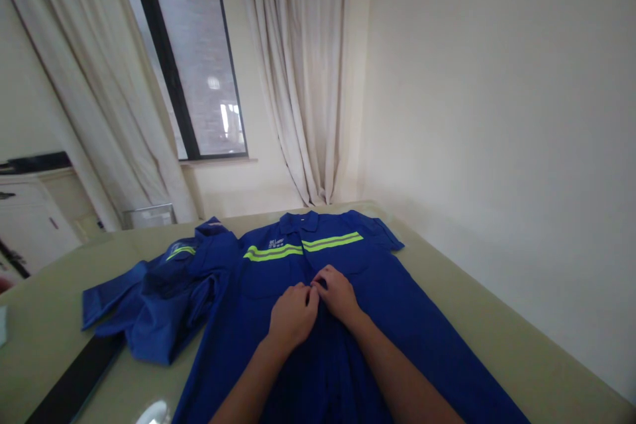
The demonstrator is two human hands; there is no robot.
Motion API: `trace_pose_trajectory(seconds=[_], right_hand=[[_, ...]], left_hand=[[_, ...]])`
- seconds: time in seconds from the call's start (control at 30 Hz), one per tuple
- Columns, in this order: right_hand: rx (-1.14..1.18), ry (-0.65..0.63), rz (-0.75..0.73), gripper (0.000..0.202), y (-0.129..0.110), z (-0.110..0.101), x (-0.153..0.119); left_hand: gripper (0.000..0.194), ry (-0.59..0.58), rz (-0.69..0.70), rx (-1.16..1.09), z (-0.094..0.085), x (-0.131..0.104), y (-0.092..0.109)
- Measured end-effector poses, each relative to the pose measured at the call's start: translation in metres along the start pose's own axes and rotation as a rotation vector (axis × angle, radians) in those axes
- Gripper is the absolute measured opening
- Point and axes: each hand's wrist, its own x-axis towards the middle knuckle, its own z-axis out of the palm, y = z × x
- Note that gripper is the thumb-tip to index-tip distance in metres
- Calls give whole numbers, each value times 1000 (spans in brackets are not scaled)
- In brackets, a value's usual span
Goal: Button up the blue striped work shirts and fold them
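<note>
A blue coverall with a collar and a yellow-green reflective stripe across the chest lies spread out, front up, on the table. Both hands meet at its front opening, just below the stripe. My left hand is closed, its fingertips pinching the cloth edge at the centre. Touching or nearly touching it, my right hand has its thumb and fingers pressed together on the same edge. Any fastener between the fingertips is too small to make out.
A second blue garment lies crumpled at the left, partly over a long black object. The greenish table meets the wall at right. A white round object sits at the bottom edge. Curtains and a window stand behind.
</note>
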Motion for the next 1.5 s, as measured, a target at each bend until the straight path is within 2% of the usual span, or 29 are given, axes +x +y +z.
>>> trace_pose_trajectory(seconds=[0.1, 0.17, 0.3, 0.47, 0.67, 0.9, 1.27, 1.5], right_hand=[[50, -9, -2, 18, 6, 1, 0], [65, -12, -12, 18, 8, 2, 0], [36, -12, -17, 19, 8, 3, -2], [9, 16, -20, 19, 5, 3, -3], [-3, 24, 46, 18, 3, 2, -2], [43, 65, 104, 17, 3, 0, 0], [46, 54, 152, 17, 3, -4, 1], [85, 79, 169, 11, 4, -2, 2]], left_hand=[[39, 65, -104, -16, 7, 26, -4], [35, 102, -140, -25, 16, 31, -6], [33, 129, -143, -45, 25, 29, -9], [25, 104, -153, -84, 23, 32, -13], [21, 93, -157, -159, 22, 36, -16], [36, 88, -90, -233, 21, 34, -21], [26, 97, -44, -271, 23, 35, -24], [27, 110, -14, -260, 25, 34, -25]])
